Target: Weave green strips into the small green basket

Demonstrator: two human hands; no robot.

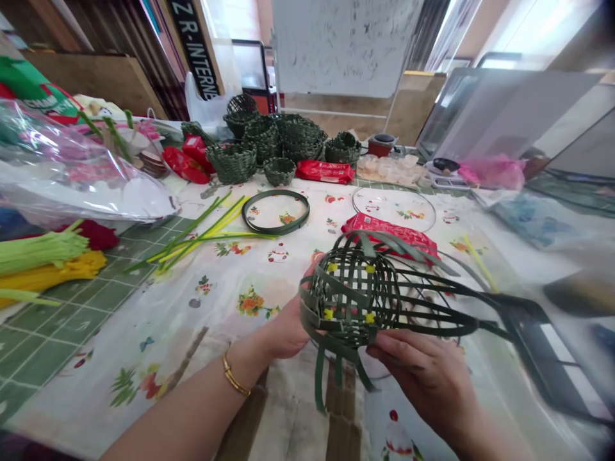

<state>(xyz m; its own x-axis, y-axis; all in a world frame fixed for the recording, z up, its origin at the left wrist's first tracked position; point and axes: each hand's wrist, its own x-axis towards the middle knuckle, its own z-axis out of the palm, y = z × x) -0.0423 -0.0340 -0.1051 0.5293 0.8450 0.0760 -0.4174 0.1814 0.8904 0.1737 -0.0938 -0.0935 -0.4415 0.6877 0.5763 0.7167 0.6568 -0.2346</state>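
Woven basket: between your hands above the tablecloth, loose strips probably left free
Left hand: fingers grasping its left side, apparently to steady it
Right hand: fingers pinching its lower edge, likely for control

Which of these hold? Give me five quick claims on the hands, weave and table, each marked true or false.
1. The left hand and right hand both hold the basket. True.
2. The right wrist wears the bracelet. False: the bracelet is on the left.
3. Yellow bits show on the weave of the held basket. True.
4. The green coil lies right of the held basket. False: the coil lies to its left and farther back.
5. The whiteboard is blank. False: the whiteboard carries dark marks.
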